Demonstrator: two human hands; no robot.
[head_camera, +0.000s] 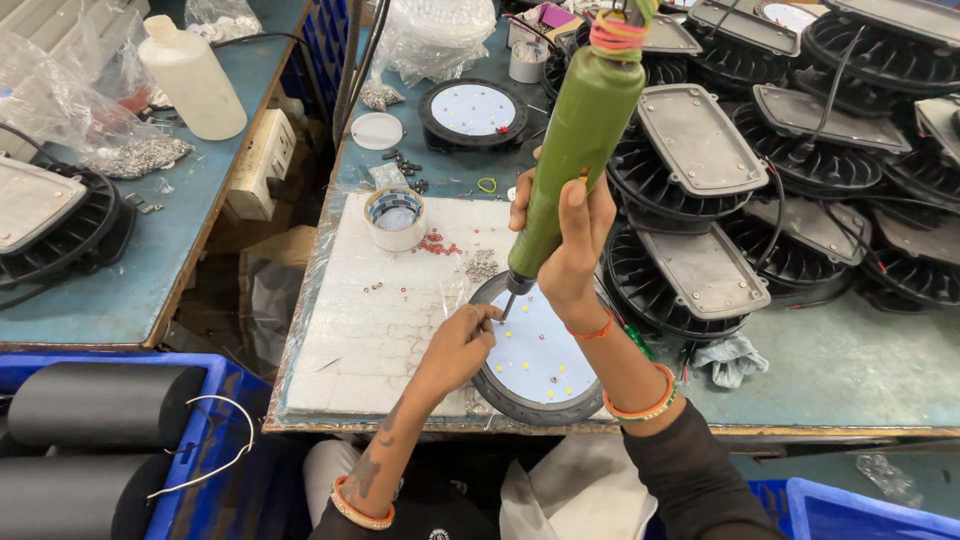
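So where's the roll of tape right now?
In the head view, the roll of tape sits on the white foam mat, left of the green screwdriver and beside scattered red washers.

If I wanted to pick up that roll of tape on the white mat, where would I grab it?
The roll of tape lies flat with its hole facing up, so come from straight above and pinch its outer wall across the ring. Nothing seems to crowd its sides; the small red bits lie just to its right.

I'm looking at a lamp assembly workshop: stacked finned housings (700, 190), a powered screwdriver (577, 150), loose screws (140, 155) on worn benches (850, 370), blue bins (215, 420) below.
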